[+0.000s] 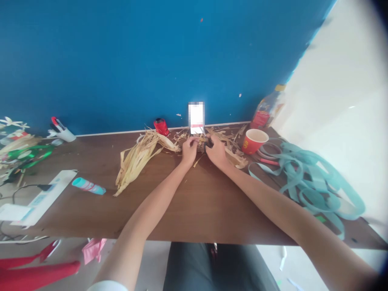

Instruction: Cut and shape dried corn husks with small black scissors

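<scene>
Hands: My left hand [189, 150] and right hand [216, 151] were close together near the worktop's back edge, fingers curled and pinching from either side a dark bundle [202, 144].
Bundle: It sat between my hands, its fibrous surface mostly hidden by my fingers. Its long axis seemed to run sideways along the back edge, though I could not tell its exact line.
Husks: Two loose heaps of dried corn husks lay on the brown wooden worktop [182, 202], a long ribbed one [138, 161] left of my hands and a smaller, shredded one [233, 151] right of them.
Right side: There was one red paper cup [254, 141] beside a tangle of flat teal strips [309, 182], and one plastic bottle [266, 111] stood in the back corner.
Back edge: One upright phone [196, 117], blurred, stood behind my hands, with one small red object [161, 127] to its left.
Left side: One teal tube [88, 186] lay just beside a long white box [39, 198].
</scene>
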A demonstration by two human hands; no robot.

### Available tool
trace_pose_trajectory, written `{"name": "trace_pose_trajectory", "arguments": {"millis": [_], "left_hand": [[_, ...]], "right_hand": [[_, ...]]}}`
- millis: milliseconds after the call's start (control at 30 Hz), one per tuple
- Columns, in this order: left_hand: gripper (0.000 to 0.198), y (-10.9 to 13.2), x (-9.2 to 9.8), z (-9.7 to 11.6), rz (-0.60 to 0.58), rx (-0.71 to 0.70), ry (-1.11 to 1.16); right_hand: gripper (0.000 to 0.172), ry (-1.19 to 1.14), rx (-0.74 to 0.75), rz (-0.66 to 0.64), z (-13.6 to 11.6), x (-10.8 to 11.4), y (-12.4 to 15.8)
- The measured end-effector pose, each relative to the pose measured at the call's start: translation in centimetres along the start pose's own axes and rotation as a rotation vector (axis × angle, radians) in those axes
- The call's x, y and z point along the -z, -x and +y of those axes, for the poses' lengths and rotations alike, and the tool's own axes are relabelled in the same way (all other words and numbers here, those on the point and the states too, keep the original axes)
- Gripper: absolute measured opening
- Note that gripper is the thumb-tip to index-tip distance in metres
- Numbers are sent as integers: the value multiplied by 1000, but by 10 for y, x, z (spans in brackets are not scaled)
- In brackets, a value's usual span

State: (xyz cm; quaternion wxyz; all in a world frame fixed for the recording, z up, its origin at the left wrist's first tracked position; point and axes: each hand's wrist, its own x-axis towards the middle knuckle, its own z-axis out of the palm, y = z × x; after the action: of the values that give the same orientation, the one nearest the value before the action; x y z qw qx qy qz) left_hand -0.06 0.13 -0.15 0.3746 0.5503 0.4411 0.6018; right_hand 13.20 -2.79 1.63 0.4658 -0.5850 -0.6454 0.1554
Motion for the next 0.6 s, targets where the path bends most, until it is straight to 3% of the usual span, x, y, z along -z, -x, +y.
{"name": "trace_pose_trajectory", "arguments": {"millis": [100,300,600], "left_hand": [[18,1,1,2,-67,-100,-102],[16,3,-1,8,-135,-71,-102],[11,9,-1,10,-10,-21,-35]], "right_hand": [[48,-22,38,23,-2,2,3],[45,-23,43,53,1,2,6],[42,-186,-5,136,2,3,6]]}}
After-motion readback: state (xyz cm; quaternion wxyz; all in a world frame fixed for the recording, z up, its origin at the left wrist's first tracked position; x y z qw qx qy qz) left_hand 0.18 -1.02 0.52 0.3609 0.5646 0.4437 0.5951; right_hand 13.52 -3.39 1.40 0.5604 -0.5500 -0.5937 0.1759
